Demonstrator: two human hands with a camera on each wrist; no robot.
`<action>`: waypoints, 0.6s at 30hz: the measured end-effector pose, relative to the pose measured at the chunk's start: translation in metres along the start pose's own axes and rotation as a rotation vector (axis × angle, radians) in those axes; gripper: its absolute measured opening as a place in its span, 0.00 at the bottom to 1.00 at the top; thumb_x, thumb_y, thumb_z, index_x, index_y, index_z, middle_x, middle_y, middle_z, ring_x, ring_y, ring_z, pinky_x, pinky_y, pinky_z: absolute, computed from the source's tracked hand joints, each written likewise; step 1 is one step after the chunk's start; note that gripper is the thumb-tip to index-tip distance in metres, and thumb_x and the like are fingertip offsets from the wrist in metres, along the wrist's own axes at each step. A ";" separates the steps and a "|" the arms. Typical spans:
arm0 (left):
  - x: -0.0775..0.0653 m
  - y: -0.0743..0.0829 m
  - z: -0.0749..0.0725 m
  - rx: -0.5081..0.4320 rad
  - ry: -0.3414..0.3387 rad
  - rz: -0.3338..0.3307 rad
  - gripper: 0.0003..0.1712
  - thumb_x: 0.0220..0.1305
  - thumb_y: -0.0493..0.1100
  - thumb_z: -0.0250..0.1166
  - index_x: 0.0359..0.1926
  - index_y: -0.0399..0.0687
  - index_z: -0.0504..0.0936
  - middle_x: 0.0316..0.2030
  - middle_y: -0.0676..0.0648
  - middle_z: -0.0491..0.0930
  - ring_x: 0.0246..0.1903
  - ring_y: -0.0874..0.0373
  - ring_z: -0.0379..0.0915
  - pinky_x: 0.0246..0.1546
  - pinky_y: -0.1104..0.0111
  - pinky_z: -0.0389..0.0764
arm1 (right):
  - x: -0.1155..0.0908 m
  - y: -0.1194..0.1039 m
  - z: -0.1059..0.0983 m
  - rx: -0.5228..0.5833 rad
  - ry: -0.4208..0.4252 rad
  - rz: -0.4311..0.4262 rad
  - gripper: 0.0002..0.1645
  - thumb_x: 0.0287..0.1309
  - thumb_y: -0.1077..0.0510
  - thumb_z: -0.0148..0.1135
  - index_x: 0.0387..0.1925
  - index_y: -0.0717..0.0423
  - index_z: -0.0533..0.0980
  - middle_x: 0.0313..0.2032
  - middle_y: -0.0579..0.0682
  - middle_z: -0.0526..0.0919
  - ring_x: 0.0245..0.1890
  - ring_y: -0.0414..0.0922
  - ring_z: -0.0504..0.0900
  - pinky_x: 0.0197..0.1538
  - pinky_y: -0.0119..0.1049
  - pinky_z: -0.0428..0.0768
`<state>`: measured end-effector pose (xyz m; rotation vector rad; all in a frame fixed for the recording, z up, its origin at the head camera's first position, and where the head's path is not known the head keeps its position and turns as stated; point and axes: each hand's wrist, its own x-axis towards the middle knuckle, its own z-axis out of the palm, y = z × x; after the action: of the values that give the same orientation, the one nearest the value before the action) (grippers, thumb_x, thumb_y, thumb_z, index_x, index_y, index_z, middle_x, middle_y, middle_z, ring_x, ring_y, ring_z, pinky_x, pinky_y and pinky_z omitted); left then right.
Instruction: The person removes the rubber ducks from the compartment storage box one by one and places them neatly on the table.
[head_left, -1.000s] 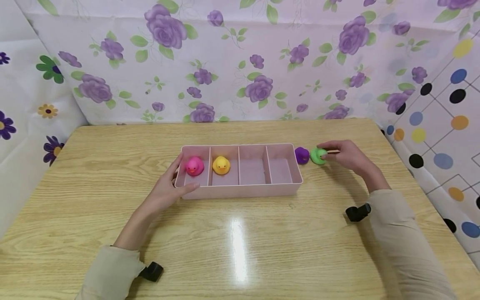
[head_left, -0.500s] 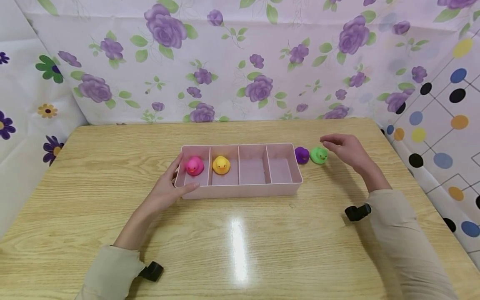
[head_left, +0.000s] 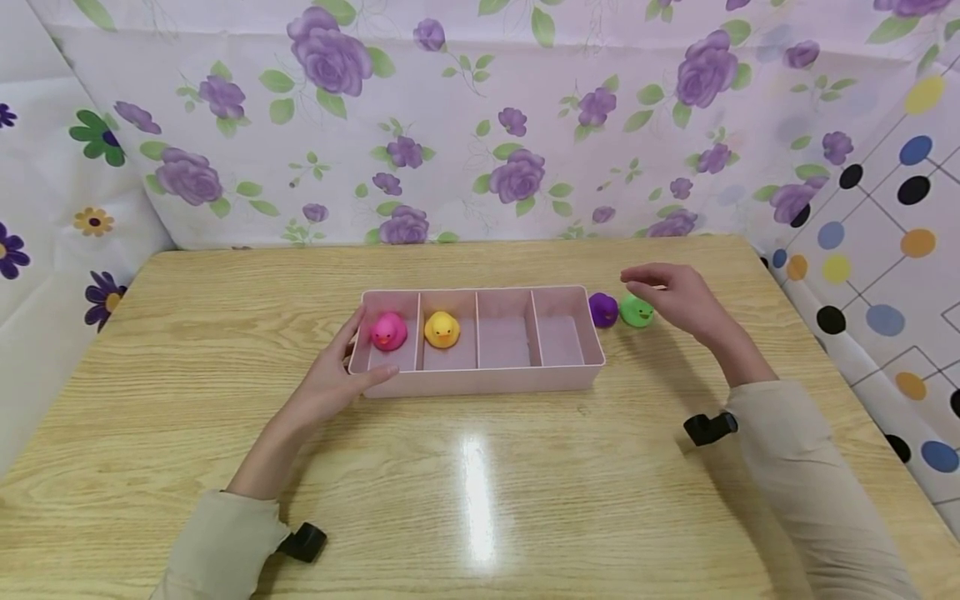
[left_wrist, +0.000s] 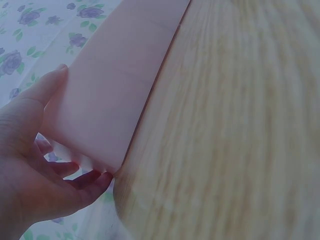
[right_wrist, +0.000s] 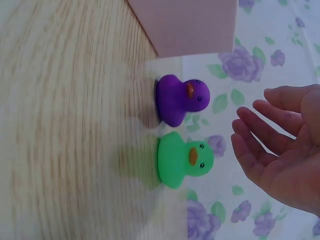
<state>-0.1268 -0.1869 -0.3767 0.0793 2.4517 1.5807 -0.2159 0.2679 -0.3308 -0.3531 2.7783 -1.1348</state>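
My left hand [head_left: 327, 379] holds the left end of a pink box with compartments [head_left: 483, 382]. In the left wrist view the thumb lies on its front wall and the other fingers reach round the end. A pink rubber duck [head_left: 388, 332] sits in the leftmost compartment, a yellow rubber duck [head_left: 442, 331] in the one beside it. Just beyond the box's right end, a purple rubber duck [right_wrist: 181, 100] and a green rubber duck [right_wrist: 184, 160] stand on the table. Above and beside the green duck hovers my right hand [head_left: 675, 300], fingers relaxed, touching neither duck.
The wooden table [head_left: 375, 483] carries the box and ducks. Behind it hangs a cloth with purple flowers [head_left: 480, 125]; a dotted cloth [head_left: 892, 250] hangs at the right. Black wrist cameras [head_left: 303, 543] are worn at both sleeves.
My right hand has let go of the green duck, risen, and then shifted left toward the purple duck. The green duck stays beside the purple one. My left hand and the box have not moved.
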 end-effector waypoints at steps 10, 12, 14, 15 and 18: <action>-0.001 0.000 0.001 -0.019 0.000 -0.005 0.58 0.60 0.49 0.69 0.77 0.63 0.37 0.75 0.40 0.40 0.70 0.38 0.44 0.61 0.41 0.59 | -0.002 -0.024 0.011 0.017 -0.106 -0.118 0.23 0.70 0.55 0.55 0.60 0.65 0.73 0.56 0.62 0.77 0.52 0.57 0.78 0.53 0.51 0.76; 0.000 0.000 0.001 -0.018 0.003 -0.005 0.58 0.60 0.49 0.69 0.77 0.63 0.37 0.75 0.40 0.40 0.70 0.38 0.44 0.61 0.42 0.59 | -0.003 -0.029 0.014 0.019 -0.115 -0.127 0.23 0.69 0.56 0.55 0.60 0.65 0.73 0.55 0.61 0.78 0.51 0.57 0.79 0.52 0.51 0.76; 0.000 0.000 0.001 -0.019 0.005 -0.001 0.58 0.60 0.49 0.69 0.77 0.63 0.37 0.75 0.40 0.40 0.70 0.38 0.45 0.61 0.42 0.59 | -0.004 -0.034 0.017 0.020 -0.122 -0.142 0.23 0.69 0.58 0.55 0.61 0.65 0.72 0.55 0.62 0.78 0.51 0.57 0.79 0.53 0.51 0.76; 0.000 0.000 0.001 -0.020 0.004 0.002 0.58 0.60 0.48 0.69 0.77 0.63 0.37 0.75 0.41 0.40 0.70 0.38 0.45 0.62 0.42 0.59 | -0.004 -0.036 0.019 0.018 -0.123 -0.148 0.23 0.69 0.59 0.55 0.61 0.65 0.72 0.55 0.62 0.78 0.51 0.57 0.79 0.53 0.51 0.76; 0.000 0.000 0.001 -0.023 0.003 0.008 0.58 0.60 0.48 0.69 0.77 0.63 0.37 0.75 0.41 0.40 0.70 0.39 0.45 0.62 0.43 0.60 | -0.005 -0.042 0.023 0.016 -0.122 -0.165 0.23 0.68 0.61 0.55 0.61 0.67 0.71 0.55 0.63 0.78 0.52 0.58 0.79 0.55 0.51 0.75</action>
<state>-0.1270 -0.1863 -0.3771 0.0828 2.4378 1.6125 -0.1995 0.2243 -0.3172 -0.6380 2.6729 -1.1275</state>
